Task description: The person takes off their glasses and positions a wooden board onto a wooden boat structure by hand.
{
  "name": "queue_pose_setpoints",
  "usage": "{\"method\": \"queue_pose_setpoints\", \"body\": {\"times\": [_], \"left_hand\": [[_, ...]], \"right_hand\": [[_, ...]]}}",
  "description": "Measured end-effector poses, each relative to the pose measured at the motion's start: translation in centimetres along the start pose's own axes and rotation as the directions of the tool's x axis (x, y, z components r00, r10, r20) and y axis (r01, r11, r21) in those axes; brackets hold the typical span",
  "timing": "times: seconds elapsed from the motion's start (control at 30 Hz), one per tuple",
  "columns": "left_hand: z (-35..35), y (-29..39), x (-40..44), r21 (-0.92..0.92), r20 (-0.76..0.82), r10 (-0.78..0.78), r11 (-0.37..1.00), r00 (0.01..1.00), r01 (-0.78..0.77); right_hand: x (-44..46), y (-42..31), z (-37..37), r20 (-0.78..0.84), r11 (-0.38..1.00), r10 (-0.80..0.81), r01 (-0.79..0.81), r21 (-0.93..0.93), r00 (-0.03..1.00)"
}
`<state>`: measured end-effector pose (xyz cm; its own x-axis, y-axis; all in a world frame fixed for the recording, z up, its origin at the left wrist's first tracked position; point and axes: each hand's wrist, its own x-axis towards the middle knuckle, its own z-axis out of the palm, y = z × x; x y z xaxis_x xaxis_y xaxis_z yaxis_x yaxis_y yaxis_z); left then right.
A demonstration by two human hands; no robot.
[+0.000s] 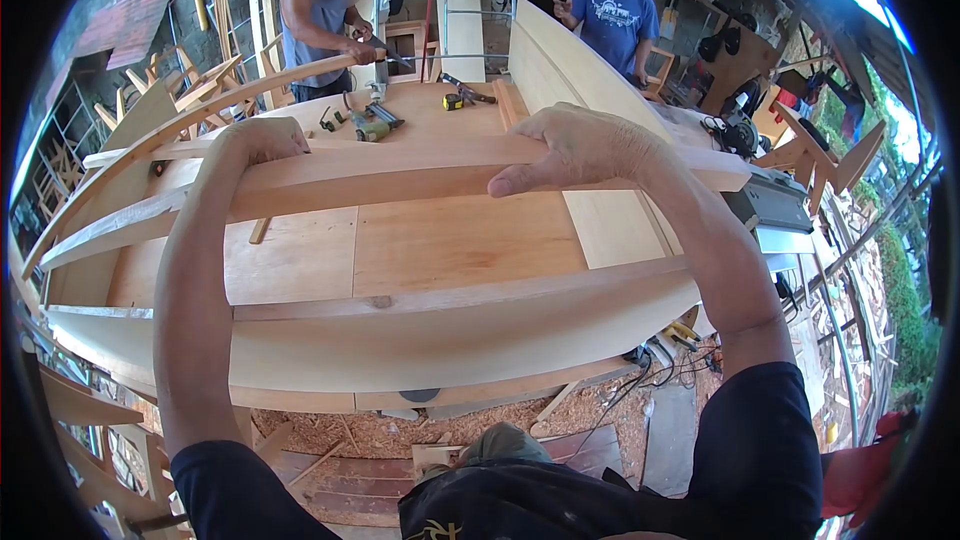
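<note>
A long, thick wooden beam (400, 172) lies crosswise in front of me, above a large plywood work surface (460, 245). Near the beam's left part, my left hand (272, 140) is curled over its top edge, fingers mostly hidden behind it. My right hand (585, 147) grips the beam further right, with the thumb on the near face and the fingers over the top. Closer to my body, a curved pale panel with a wooden top edge (460, 297) runs along the near side of the work surface.
Power tools (375, 128) and a yellow tape measure (453, 102) lie beyond the beam. One person (318, 30) stands back left by a curved strip (240, 95); another (612, 20) stands behind an upright panel (585, 70). Cables (680, 370) and shavings cover the ground.
</note>
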<state>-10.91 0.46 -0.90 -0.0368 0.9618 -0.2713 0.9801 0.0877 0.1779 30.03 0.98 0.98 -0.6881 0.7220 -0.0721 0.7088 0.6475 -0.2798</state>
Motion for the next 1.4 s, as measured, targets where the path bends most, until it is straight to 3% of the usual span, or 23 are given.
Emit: {"method": "queue_pose_setpoints", "body": {"times": [0.17,0.27,0.57,0.67,0.97,1.1,1.27,1.4], "left_hand": [[0.2,0.1,-0.2,0.006,-0.027,-0.009,1.000,1.000,0.009],[0.6,-0.8,0.4,-0.011,-0.079,0.022,1.000,0.997,-0.023],[0.4,-0.6,0.3,0.004,-0.044,0.002,1.000,0.999,-0.002],[0.3,-0.6,0.4,0.010,-0.030,0.012,1.000,0.999,-0.012],[-0.1,-1.1,1.5,0.058,0.101,-0.063,0.997,0.993,0.057],[0.8,-2.7,2.0,0.003,-0.057,0.033,0.999,0.998,-0.033],[-0.5,0.0,0.3,0.041,0.098,-0.152,0.988,0.983,0.149],[0.1,-1.5,1.4,0.009,0.008,-0.078,0.997,0.997,0.077]], "right_hand": [[-0.3,-0.3,-0.3,-0.023,1.000,0.001,-0.001,-0.010,1.000],[-0.7,-1.1,-0.8,-0.042,0.997,-0.047,0.044,-0.066,0.998],[-0.3,-0.2,0.1,-0.067,0.980,-0.199,0.198,-0.020,0.978],[-0.6,-0.9,-0.3,-0.012,0.984,-0.152,0.150,-0.097,0.988],[-0.1,-0.3,0.0,-0.028,0.978,-0.209,0.208,-0.026,0.978],[-0.4,-0.8,-0.1,-0.024,0.983,-0.180,0.180,-0.022,0.983],[-0.6,-0.8,-0.2,-0.028,0.979,-0.201,0.202,0.028,0.979],[-0.6,-0.8,-0.1,-0.033,0.981,-0.193,0.194,0.025,0.981]]}}
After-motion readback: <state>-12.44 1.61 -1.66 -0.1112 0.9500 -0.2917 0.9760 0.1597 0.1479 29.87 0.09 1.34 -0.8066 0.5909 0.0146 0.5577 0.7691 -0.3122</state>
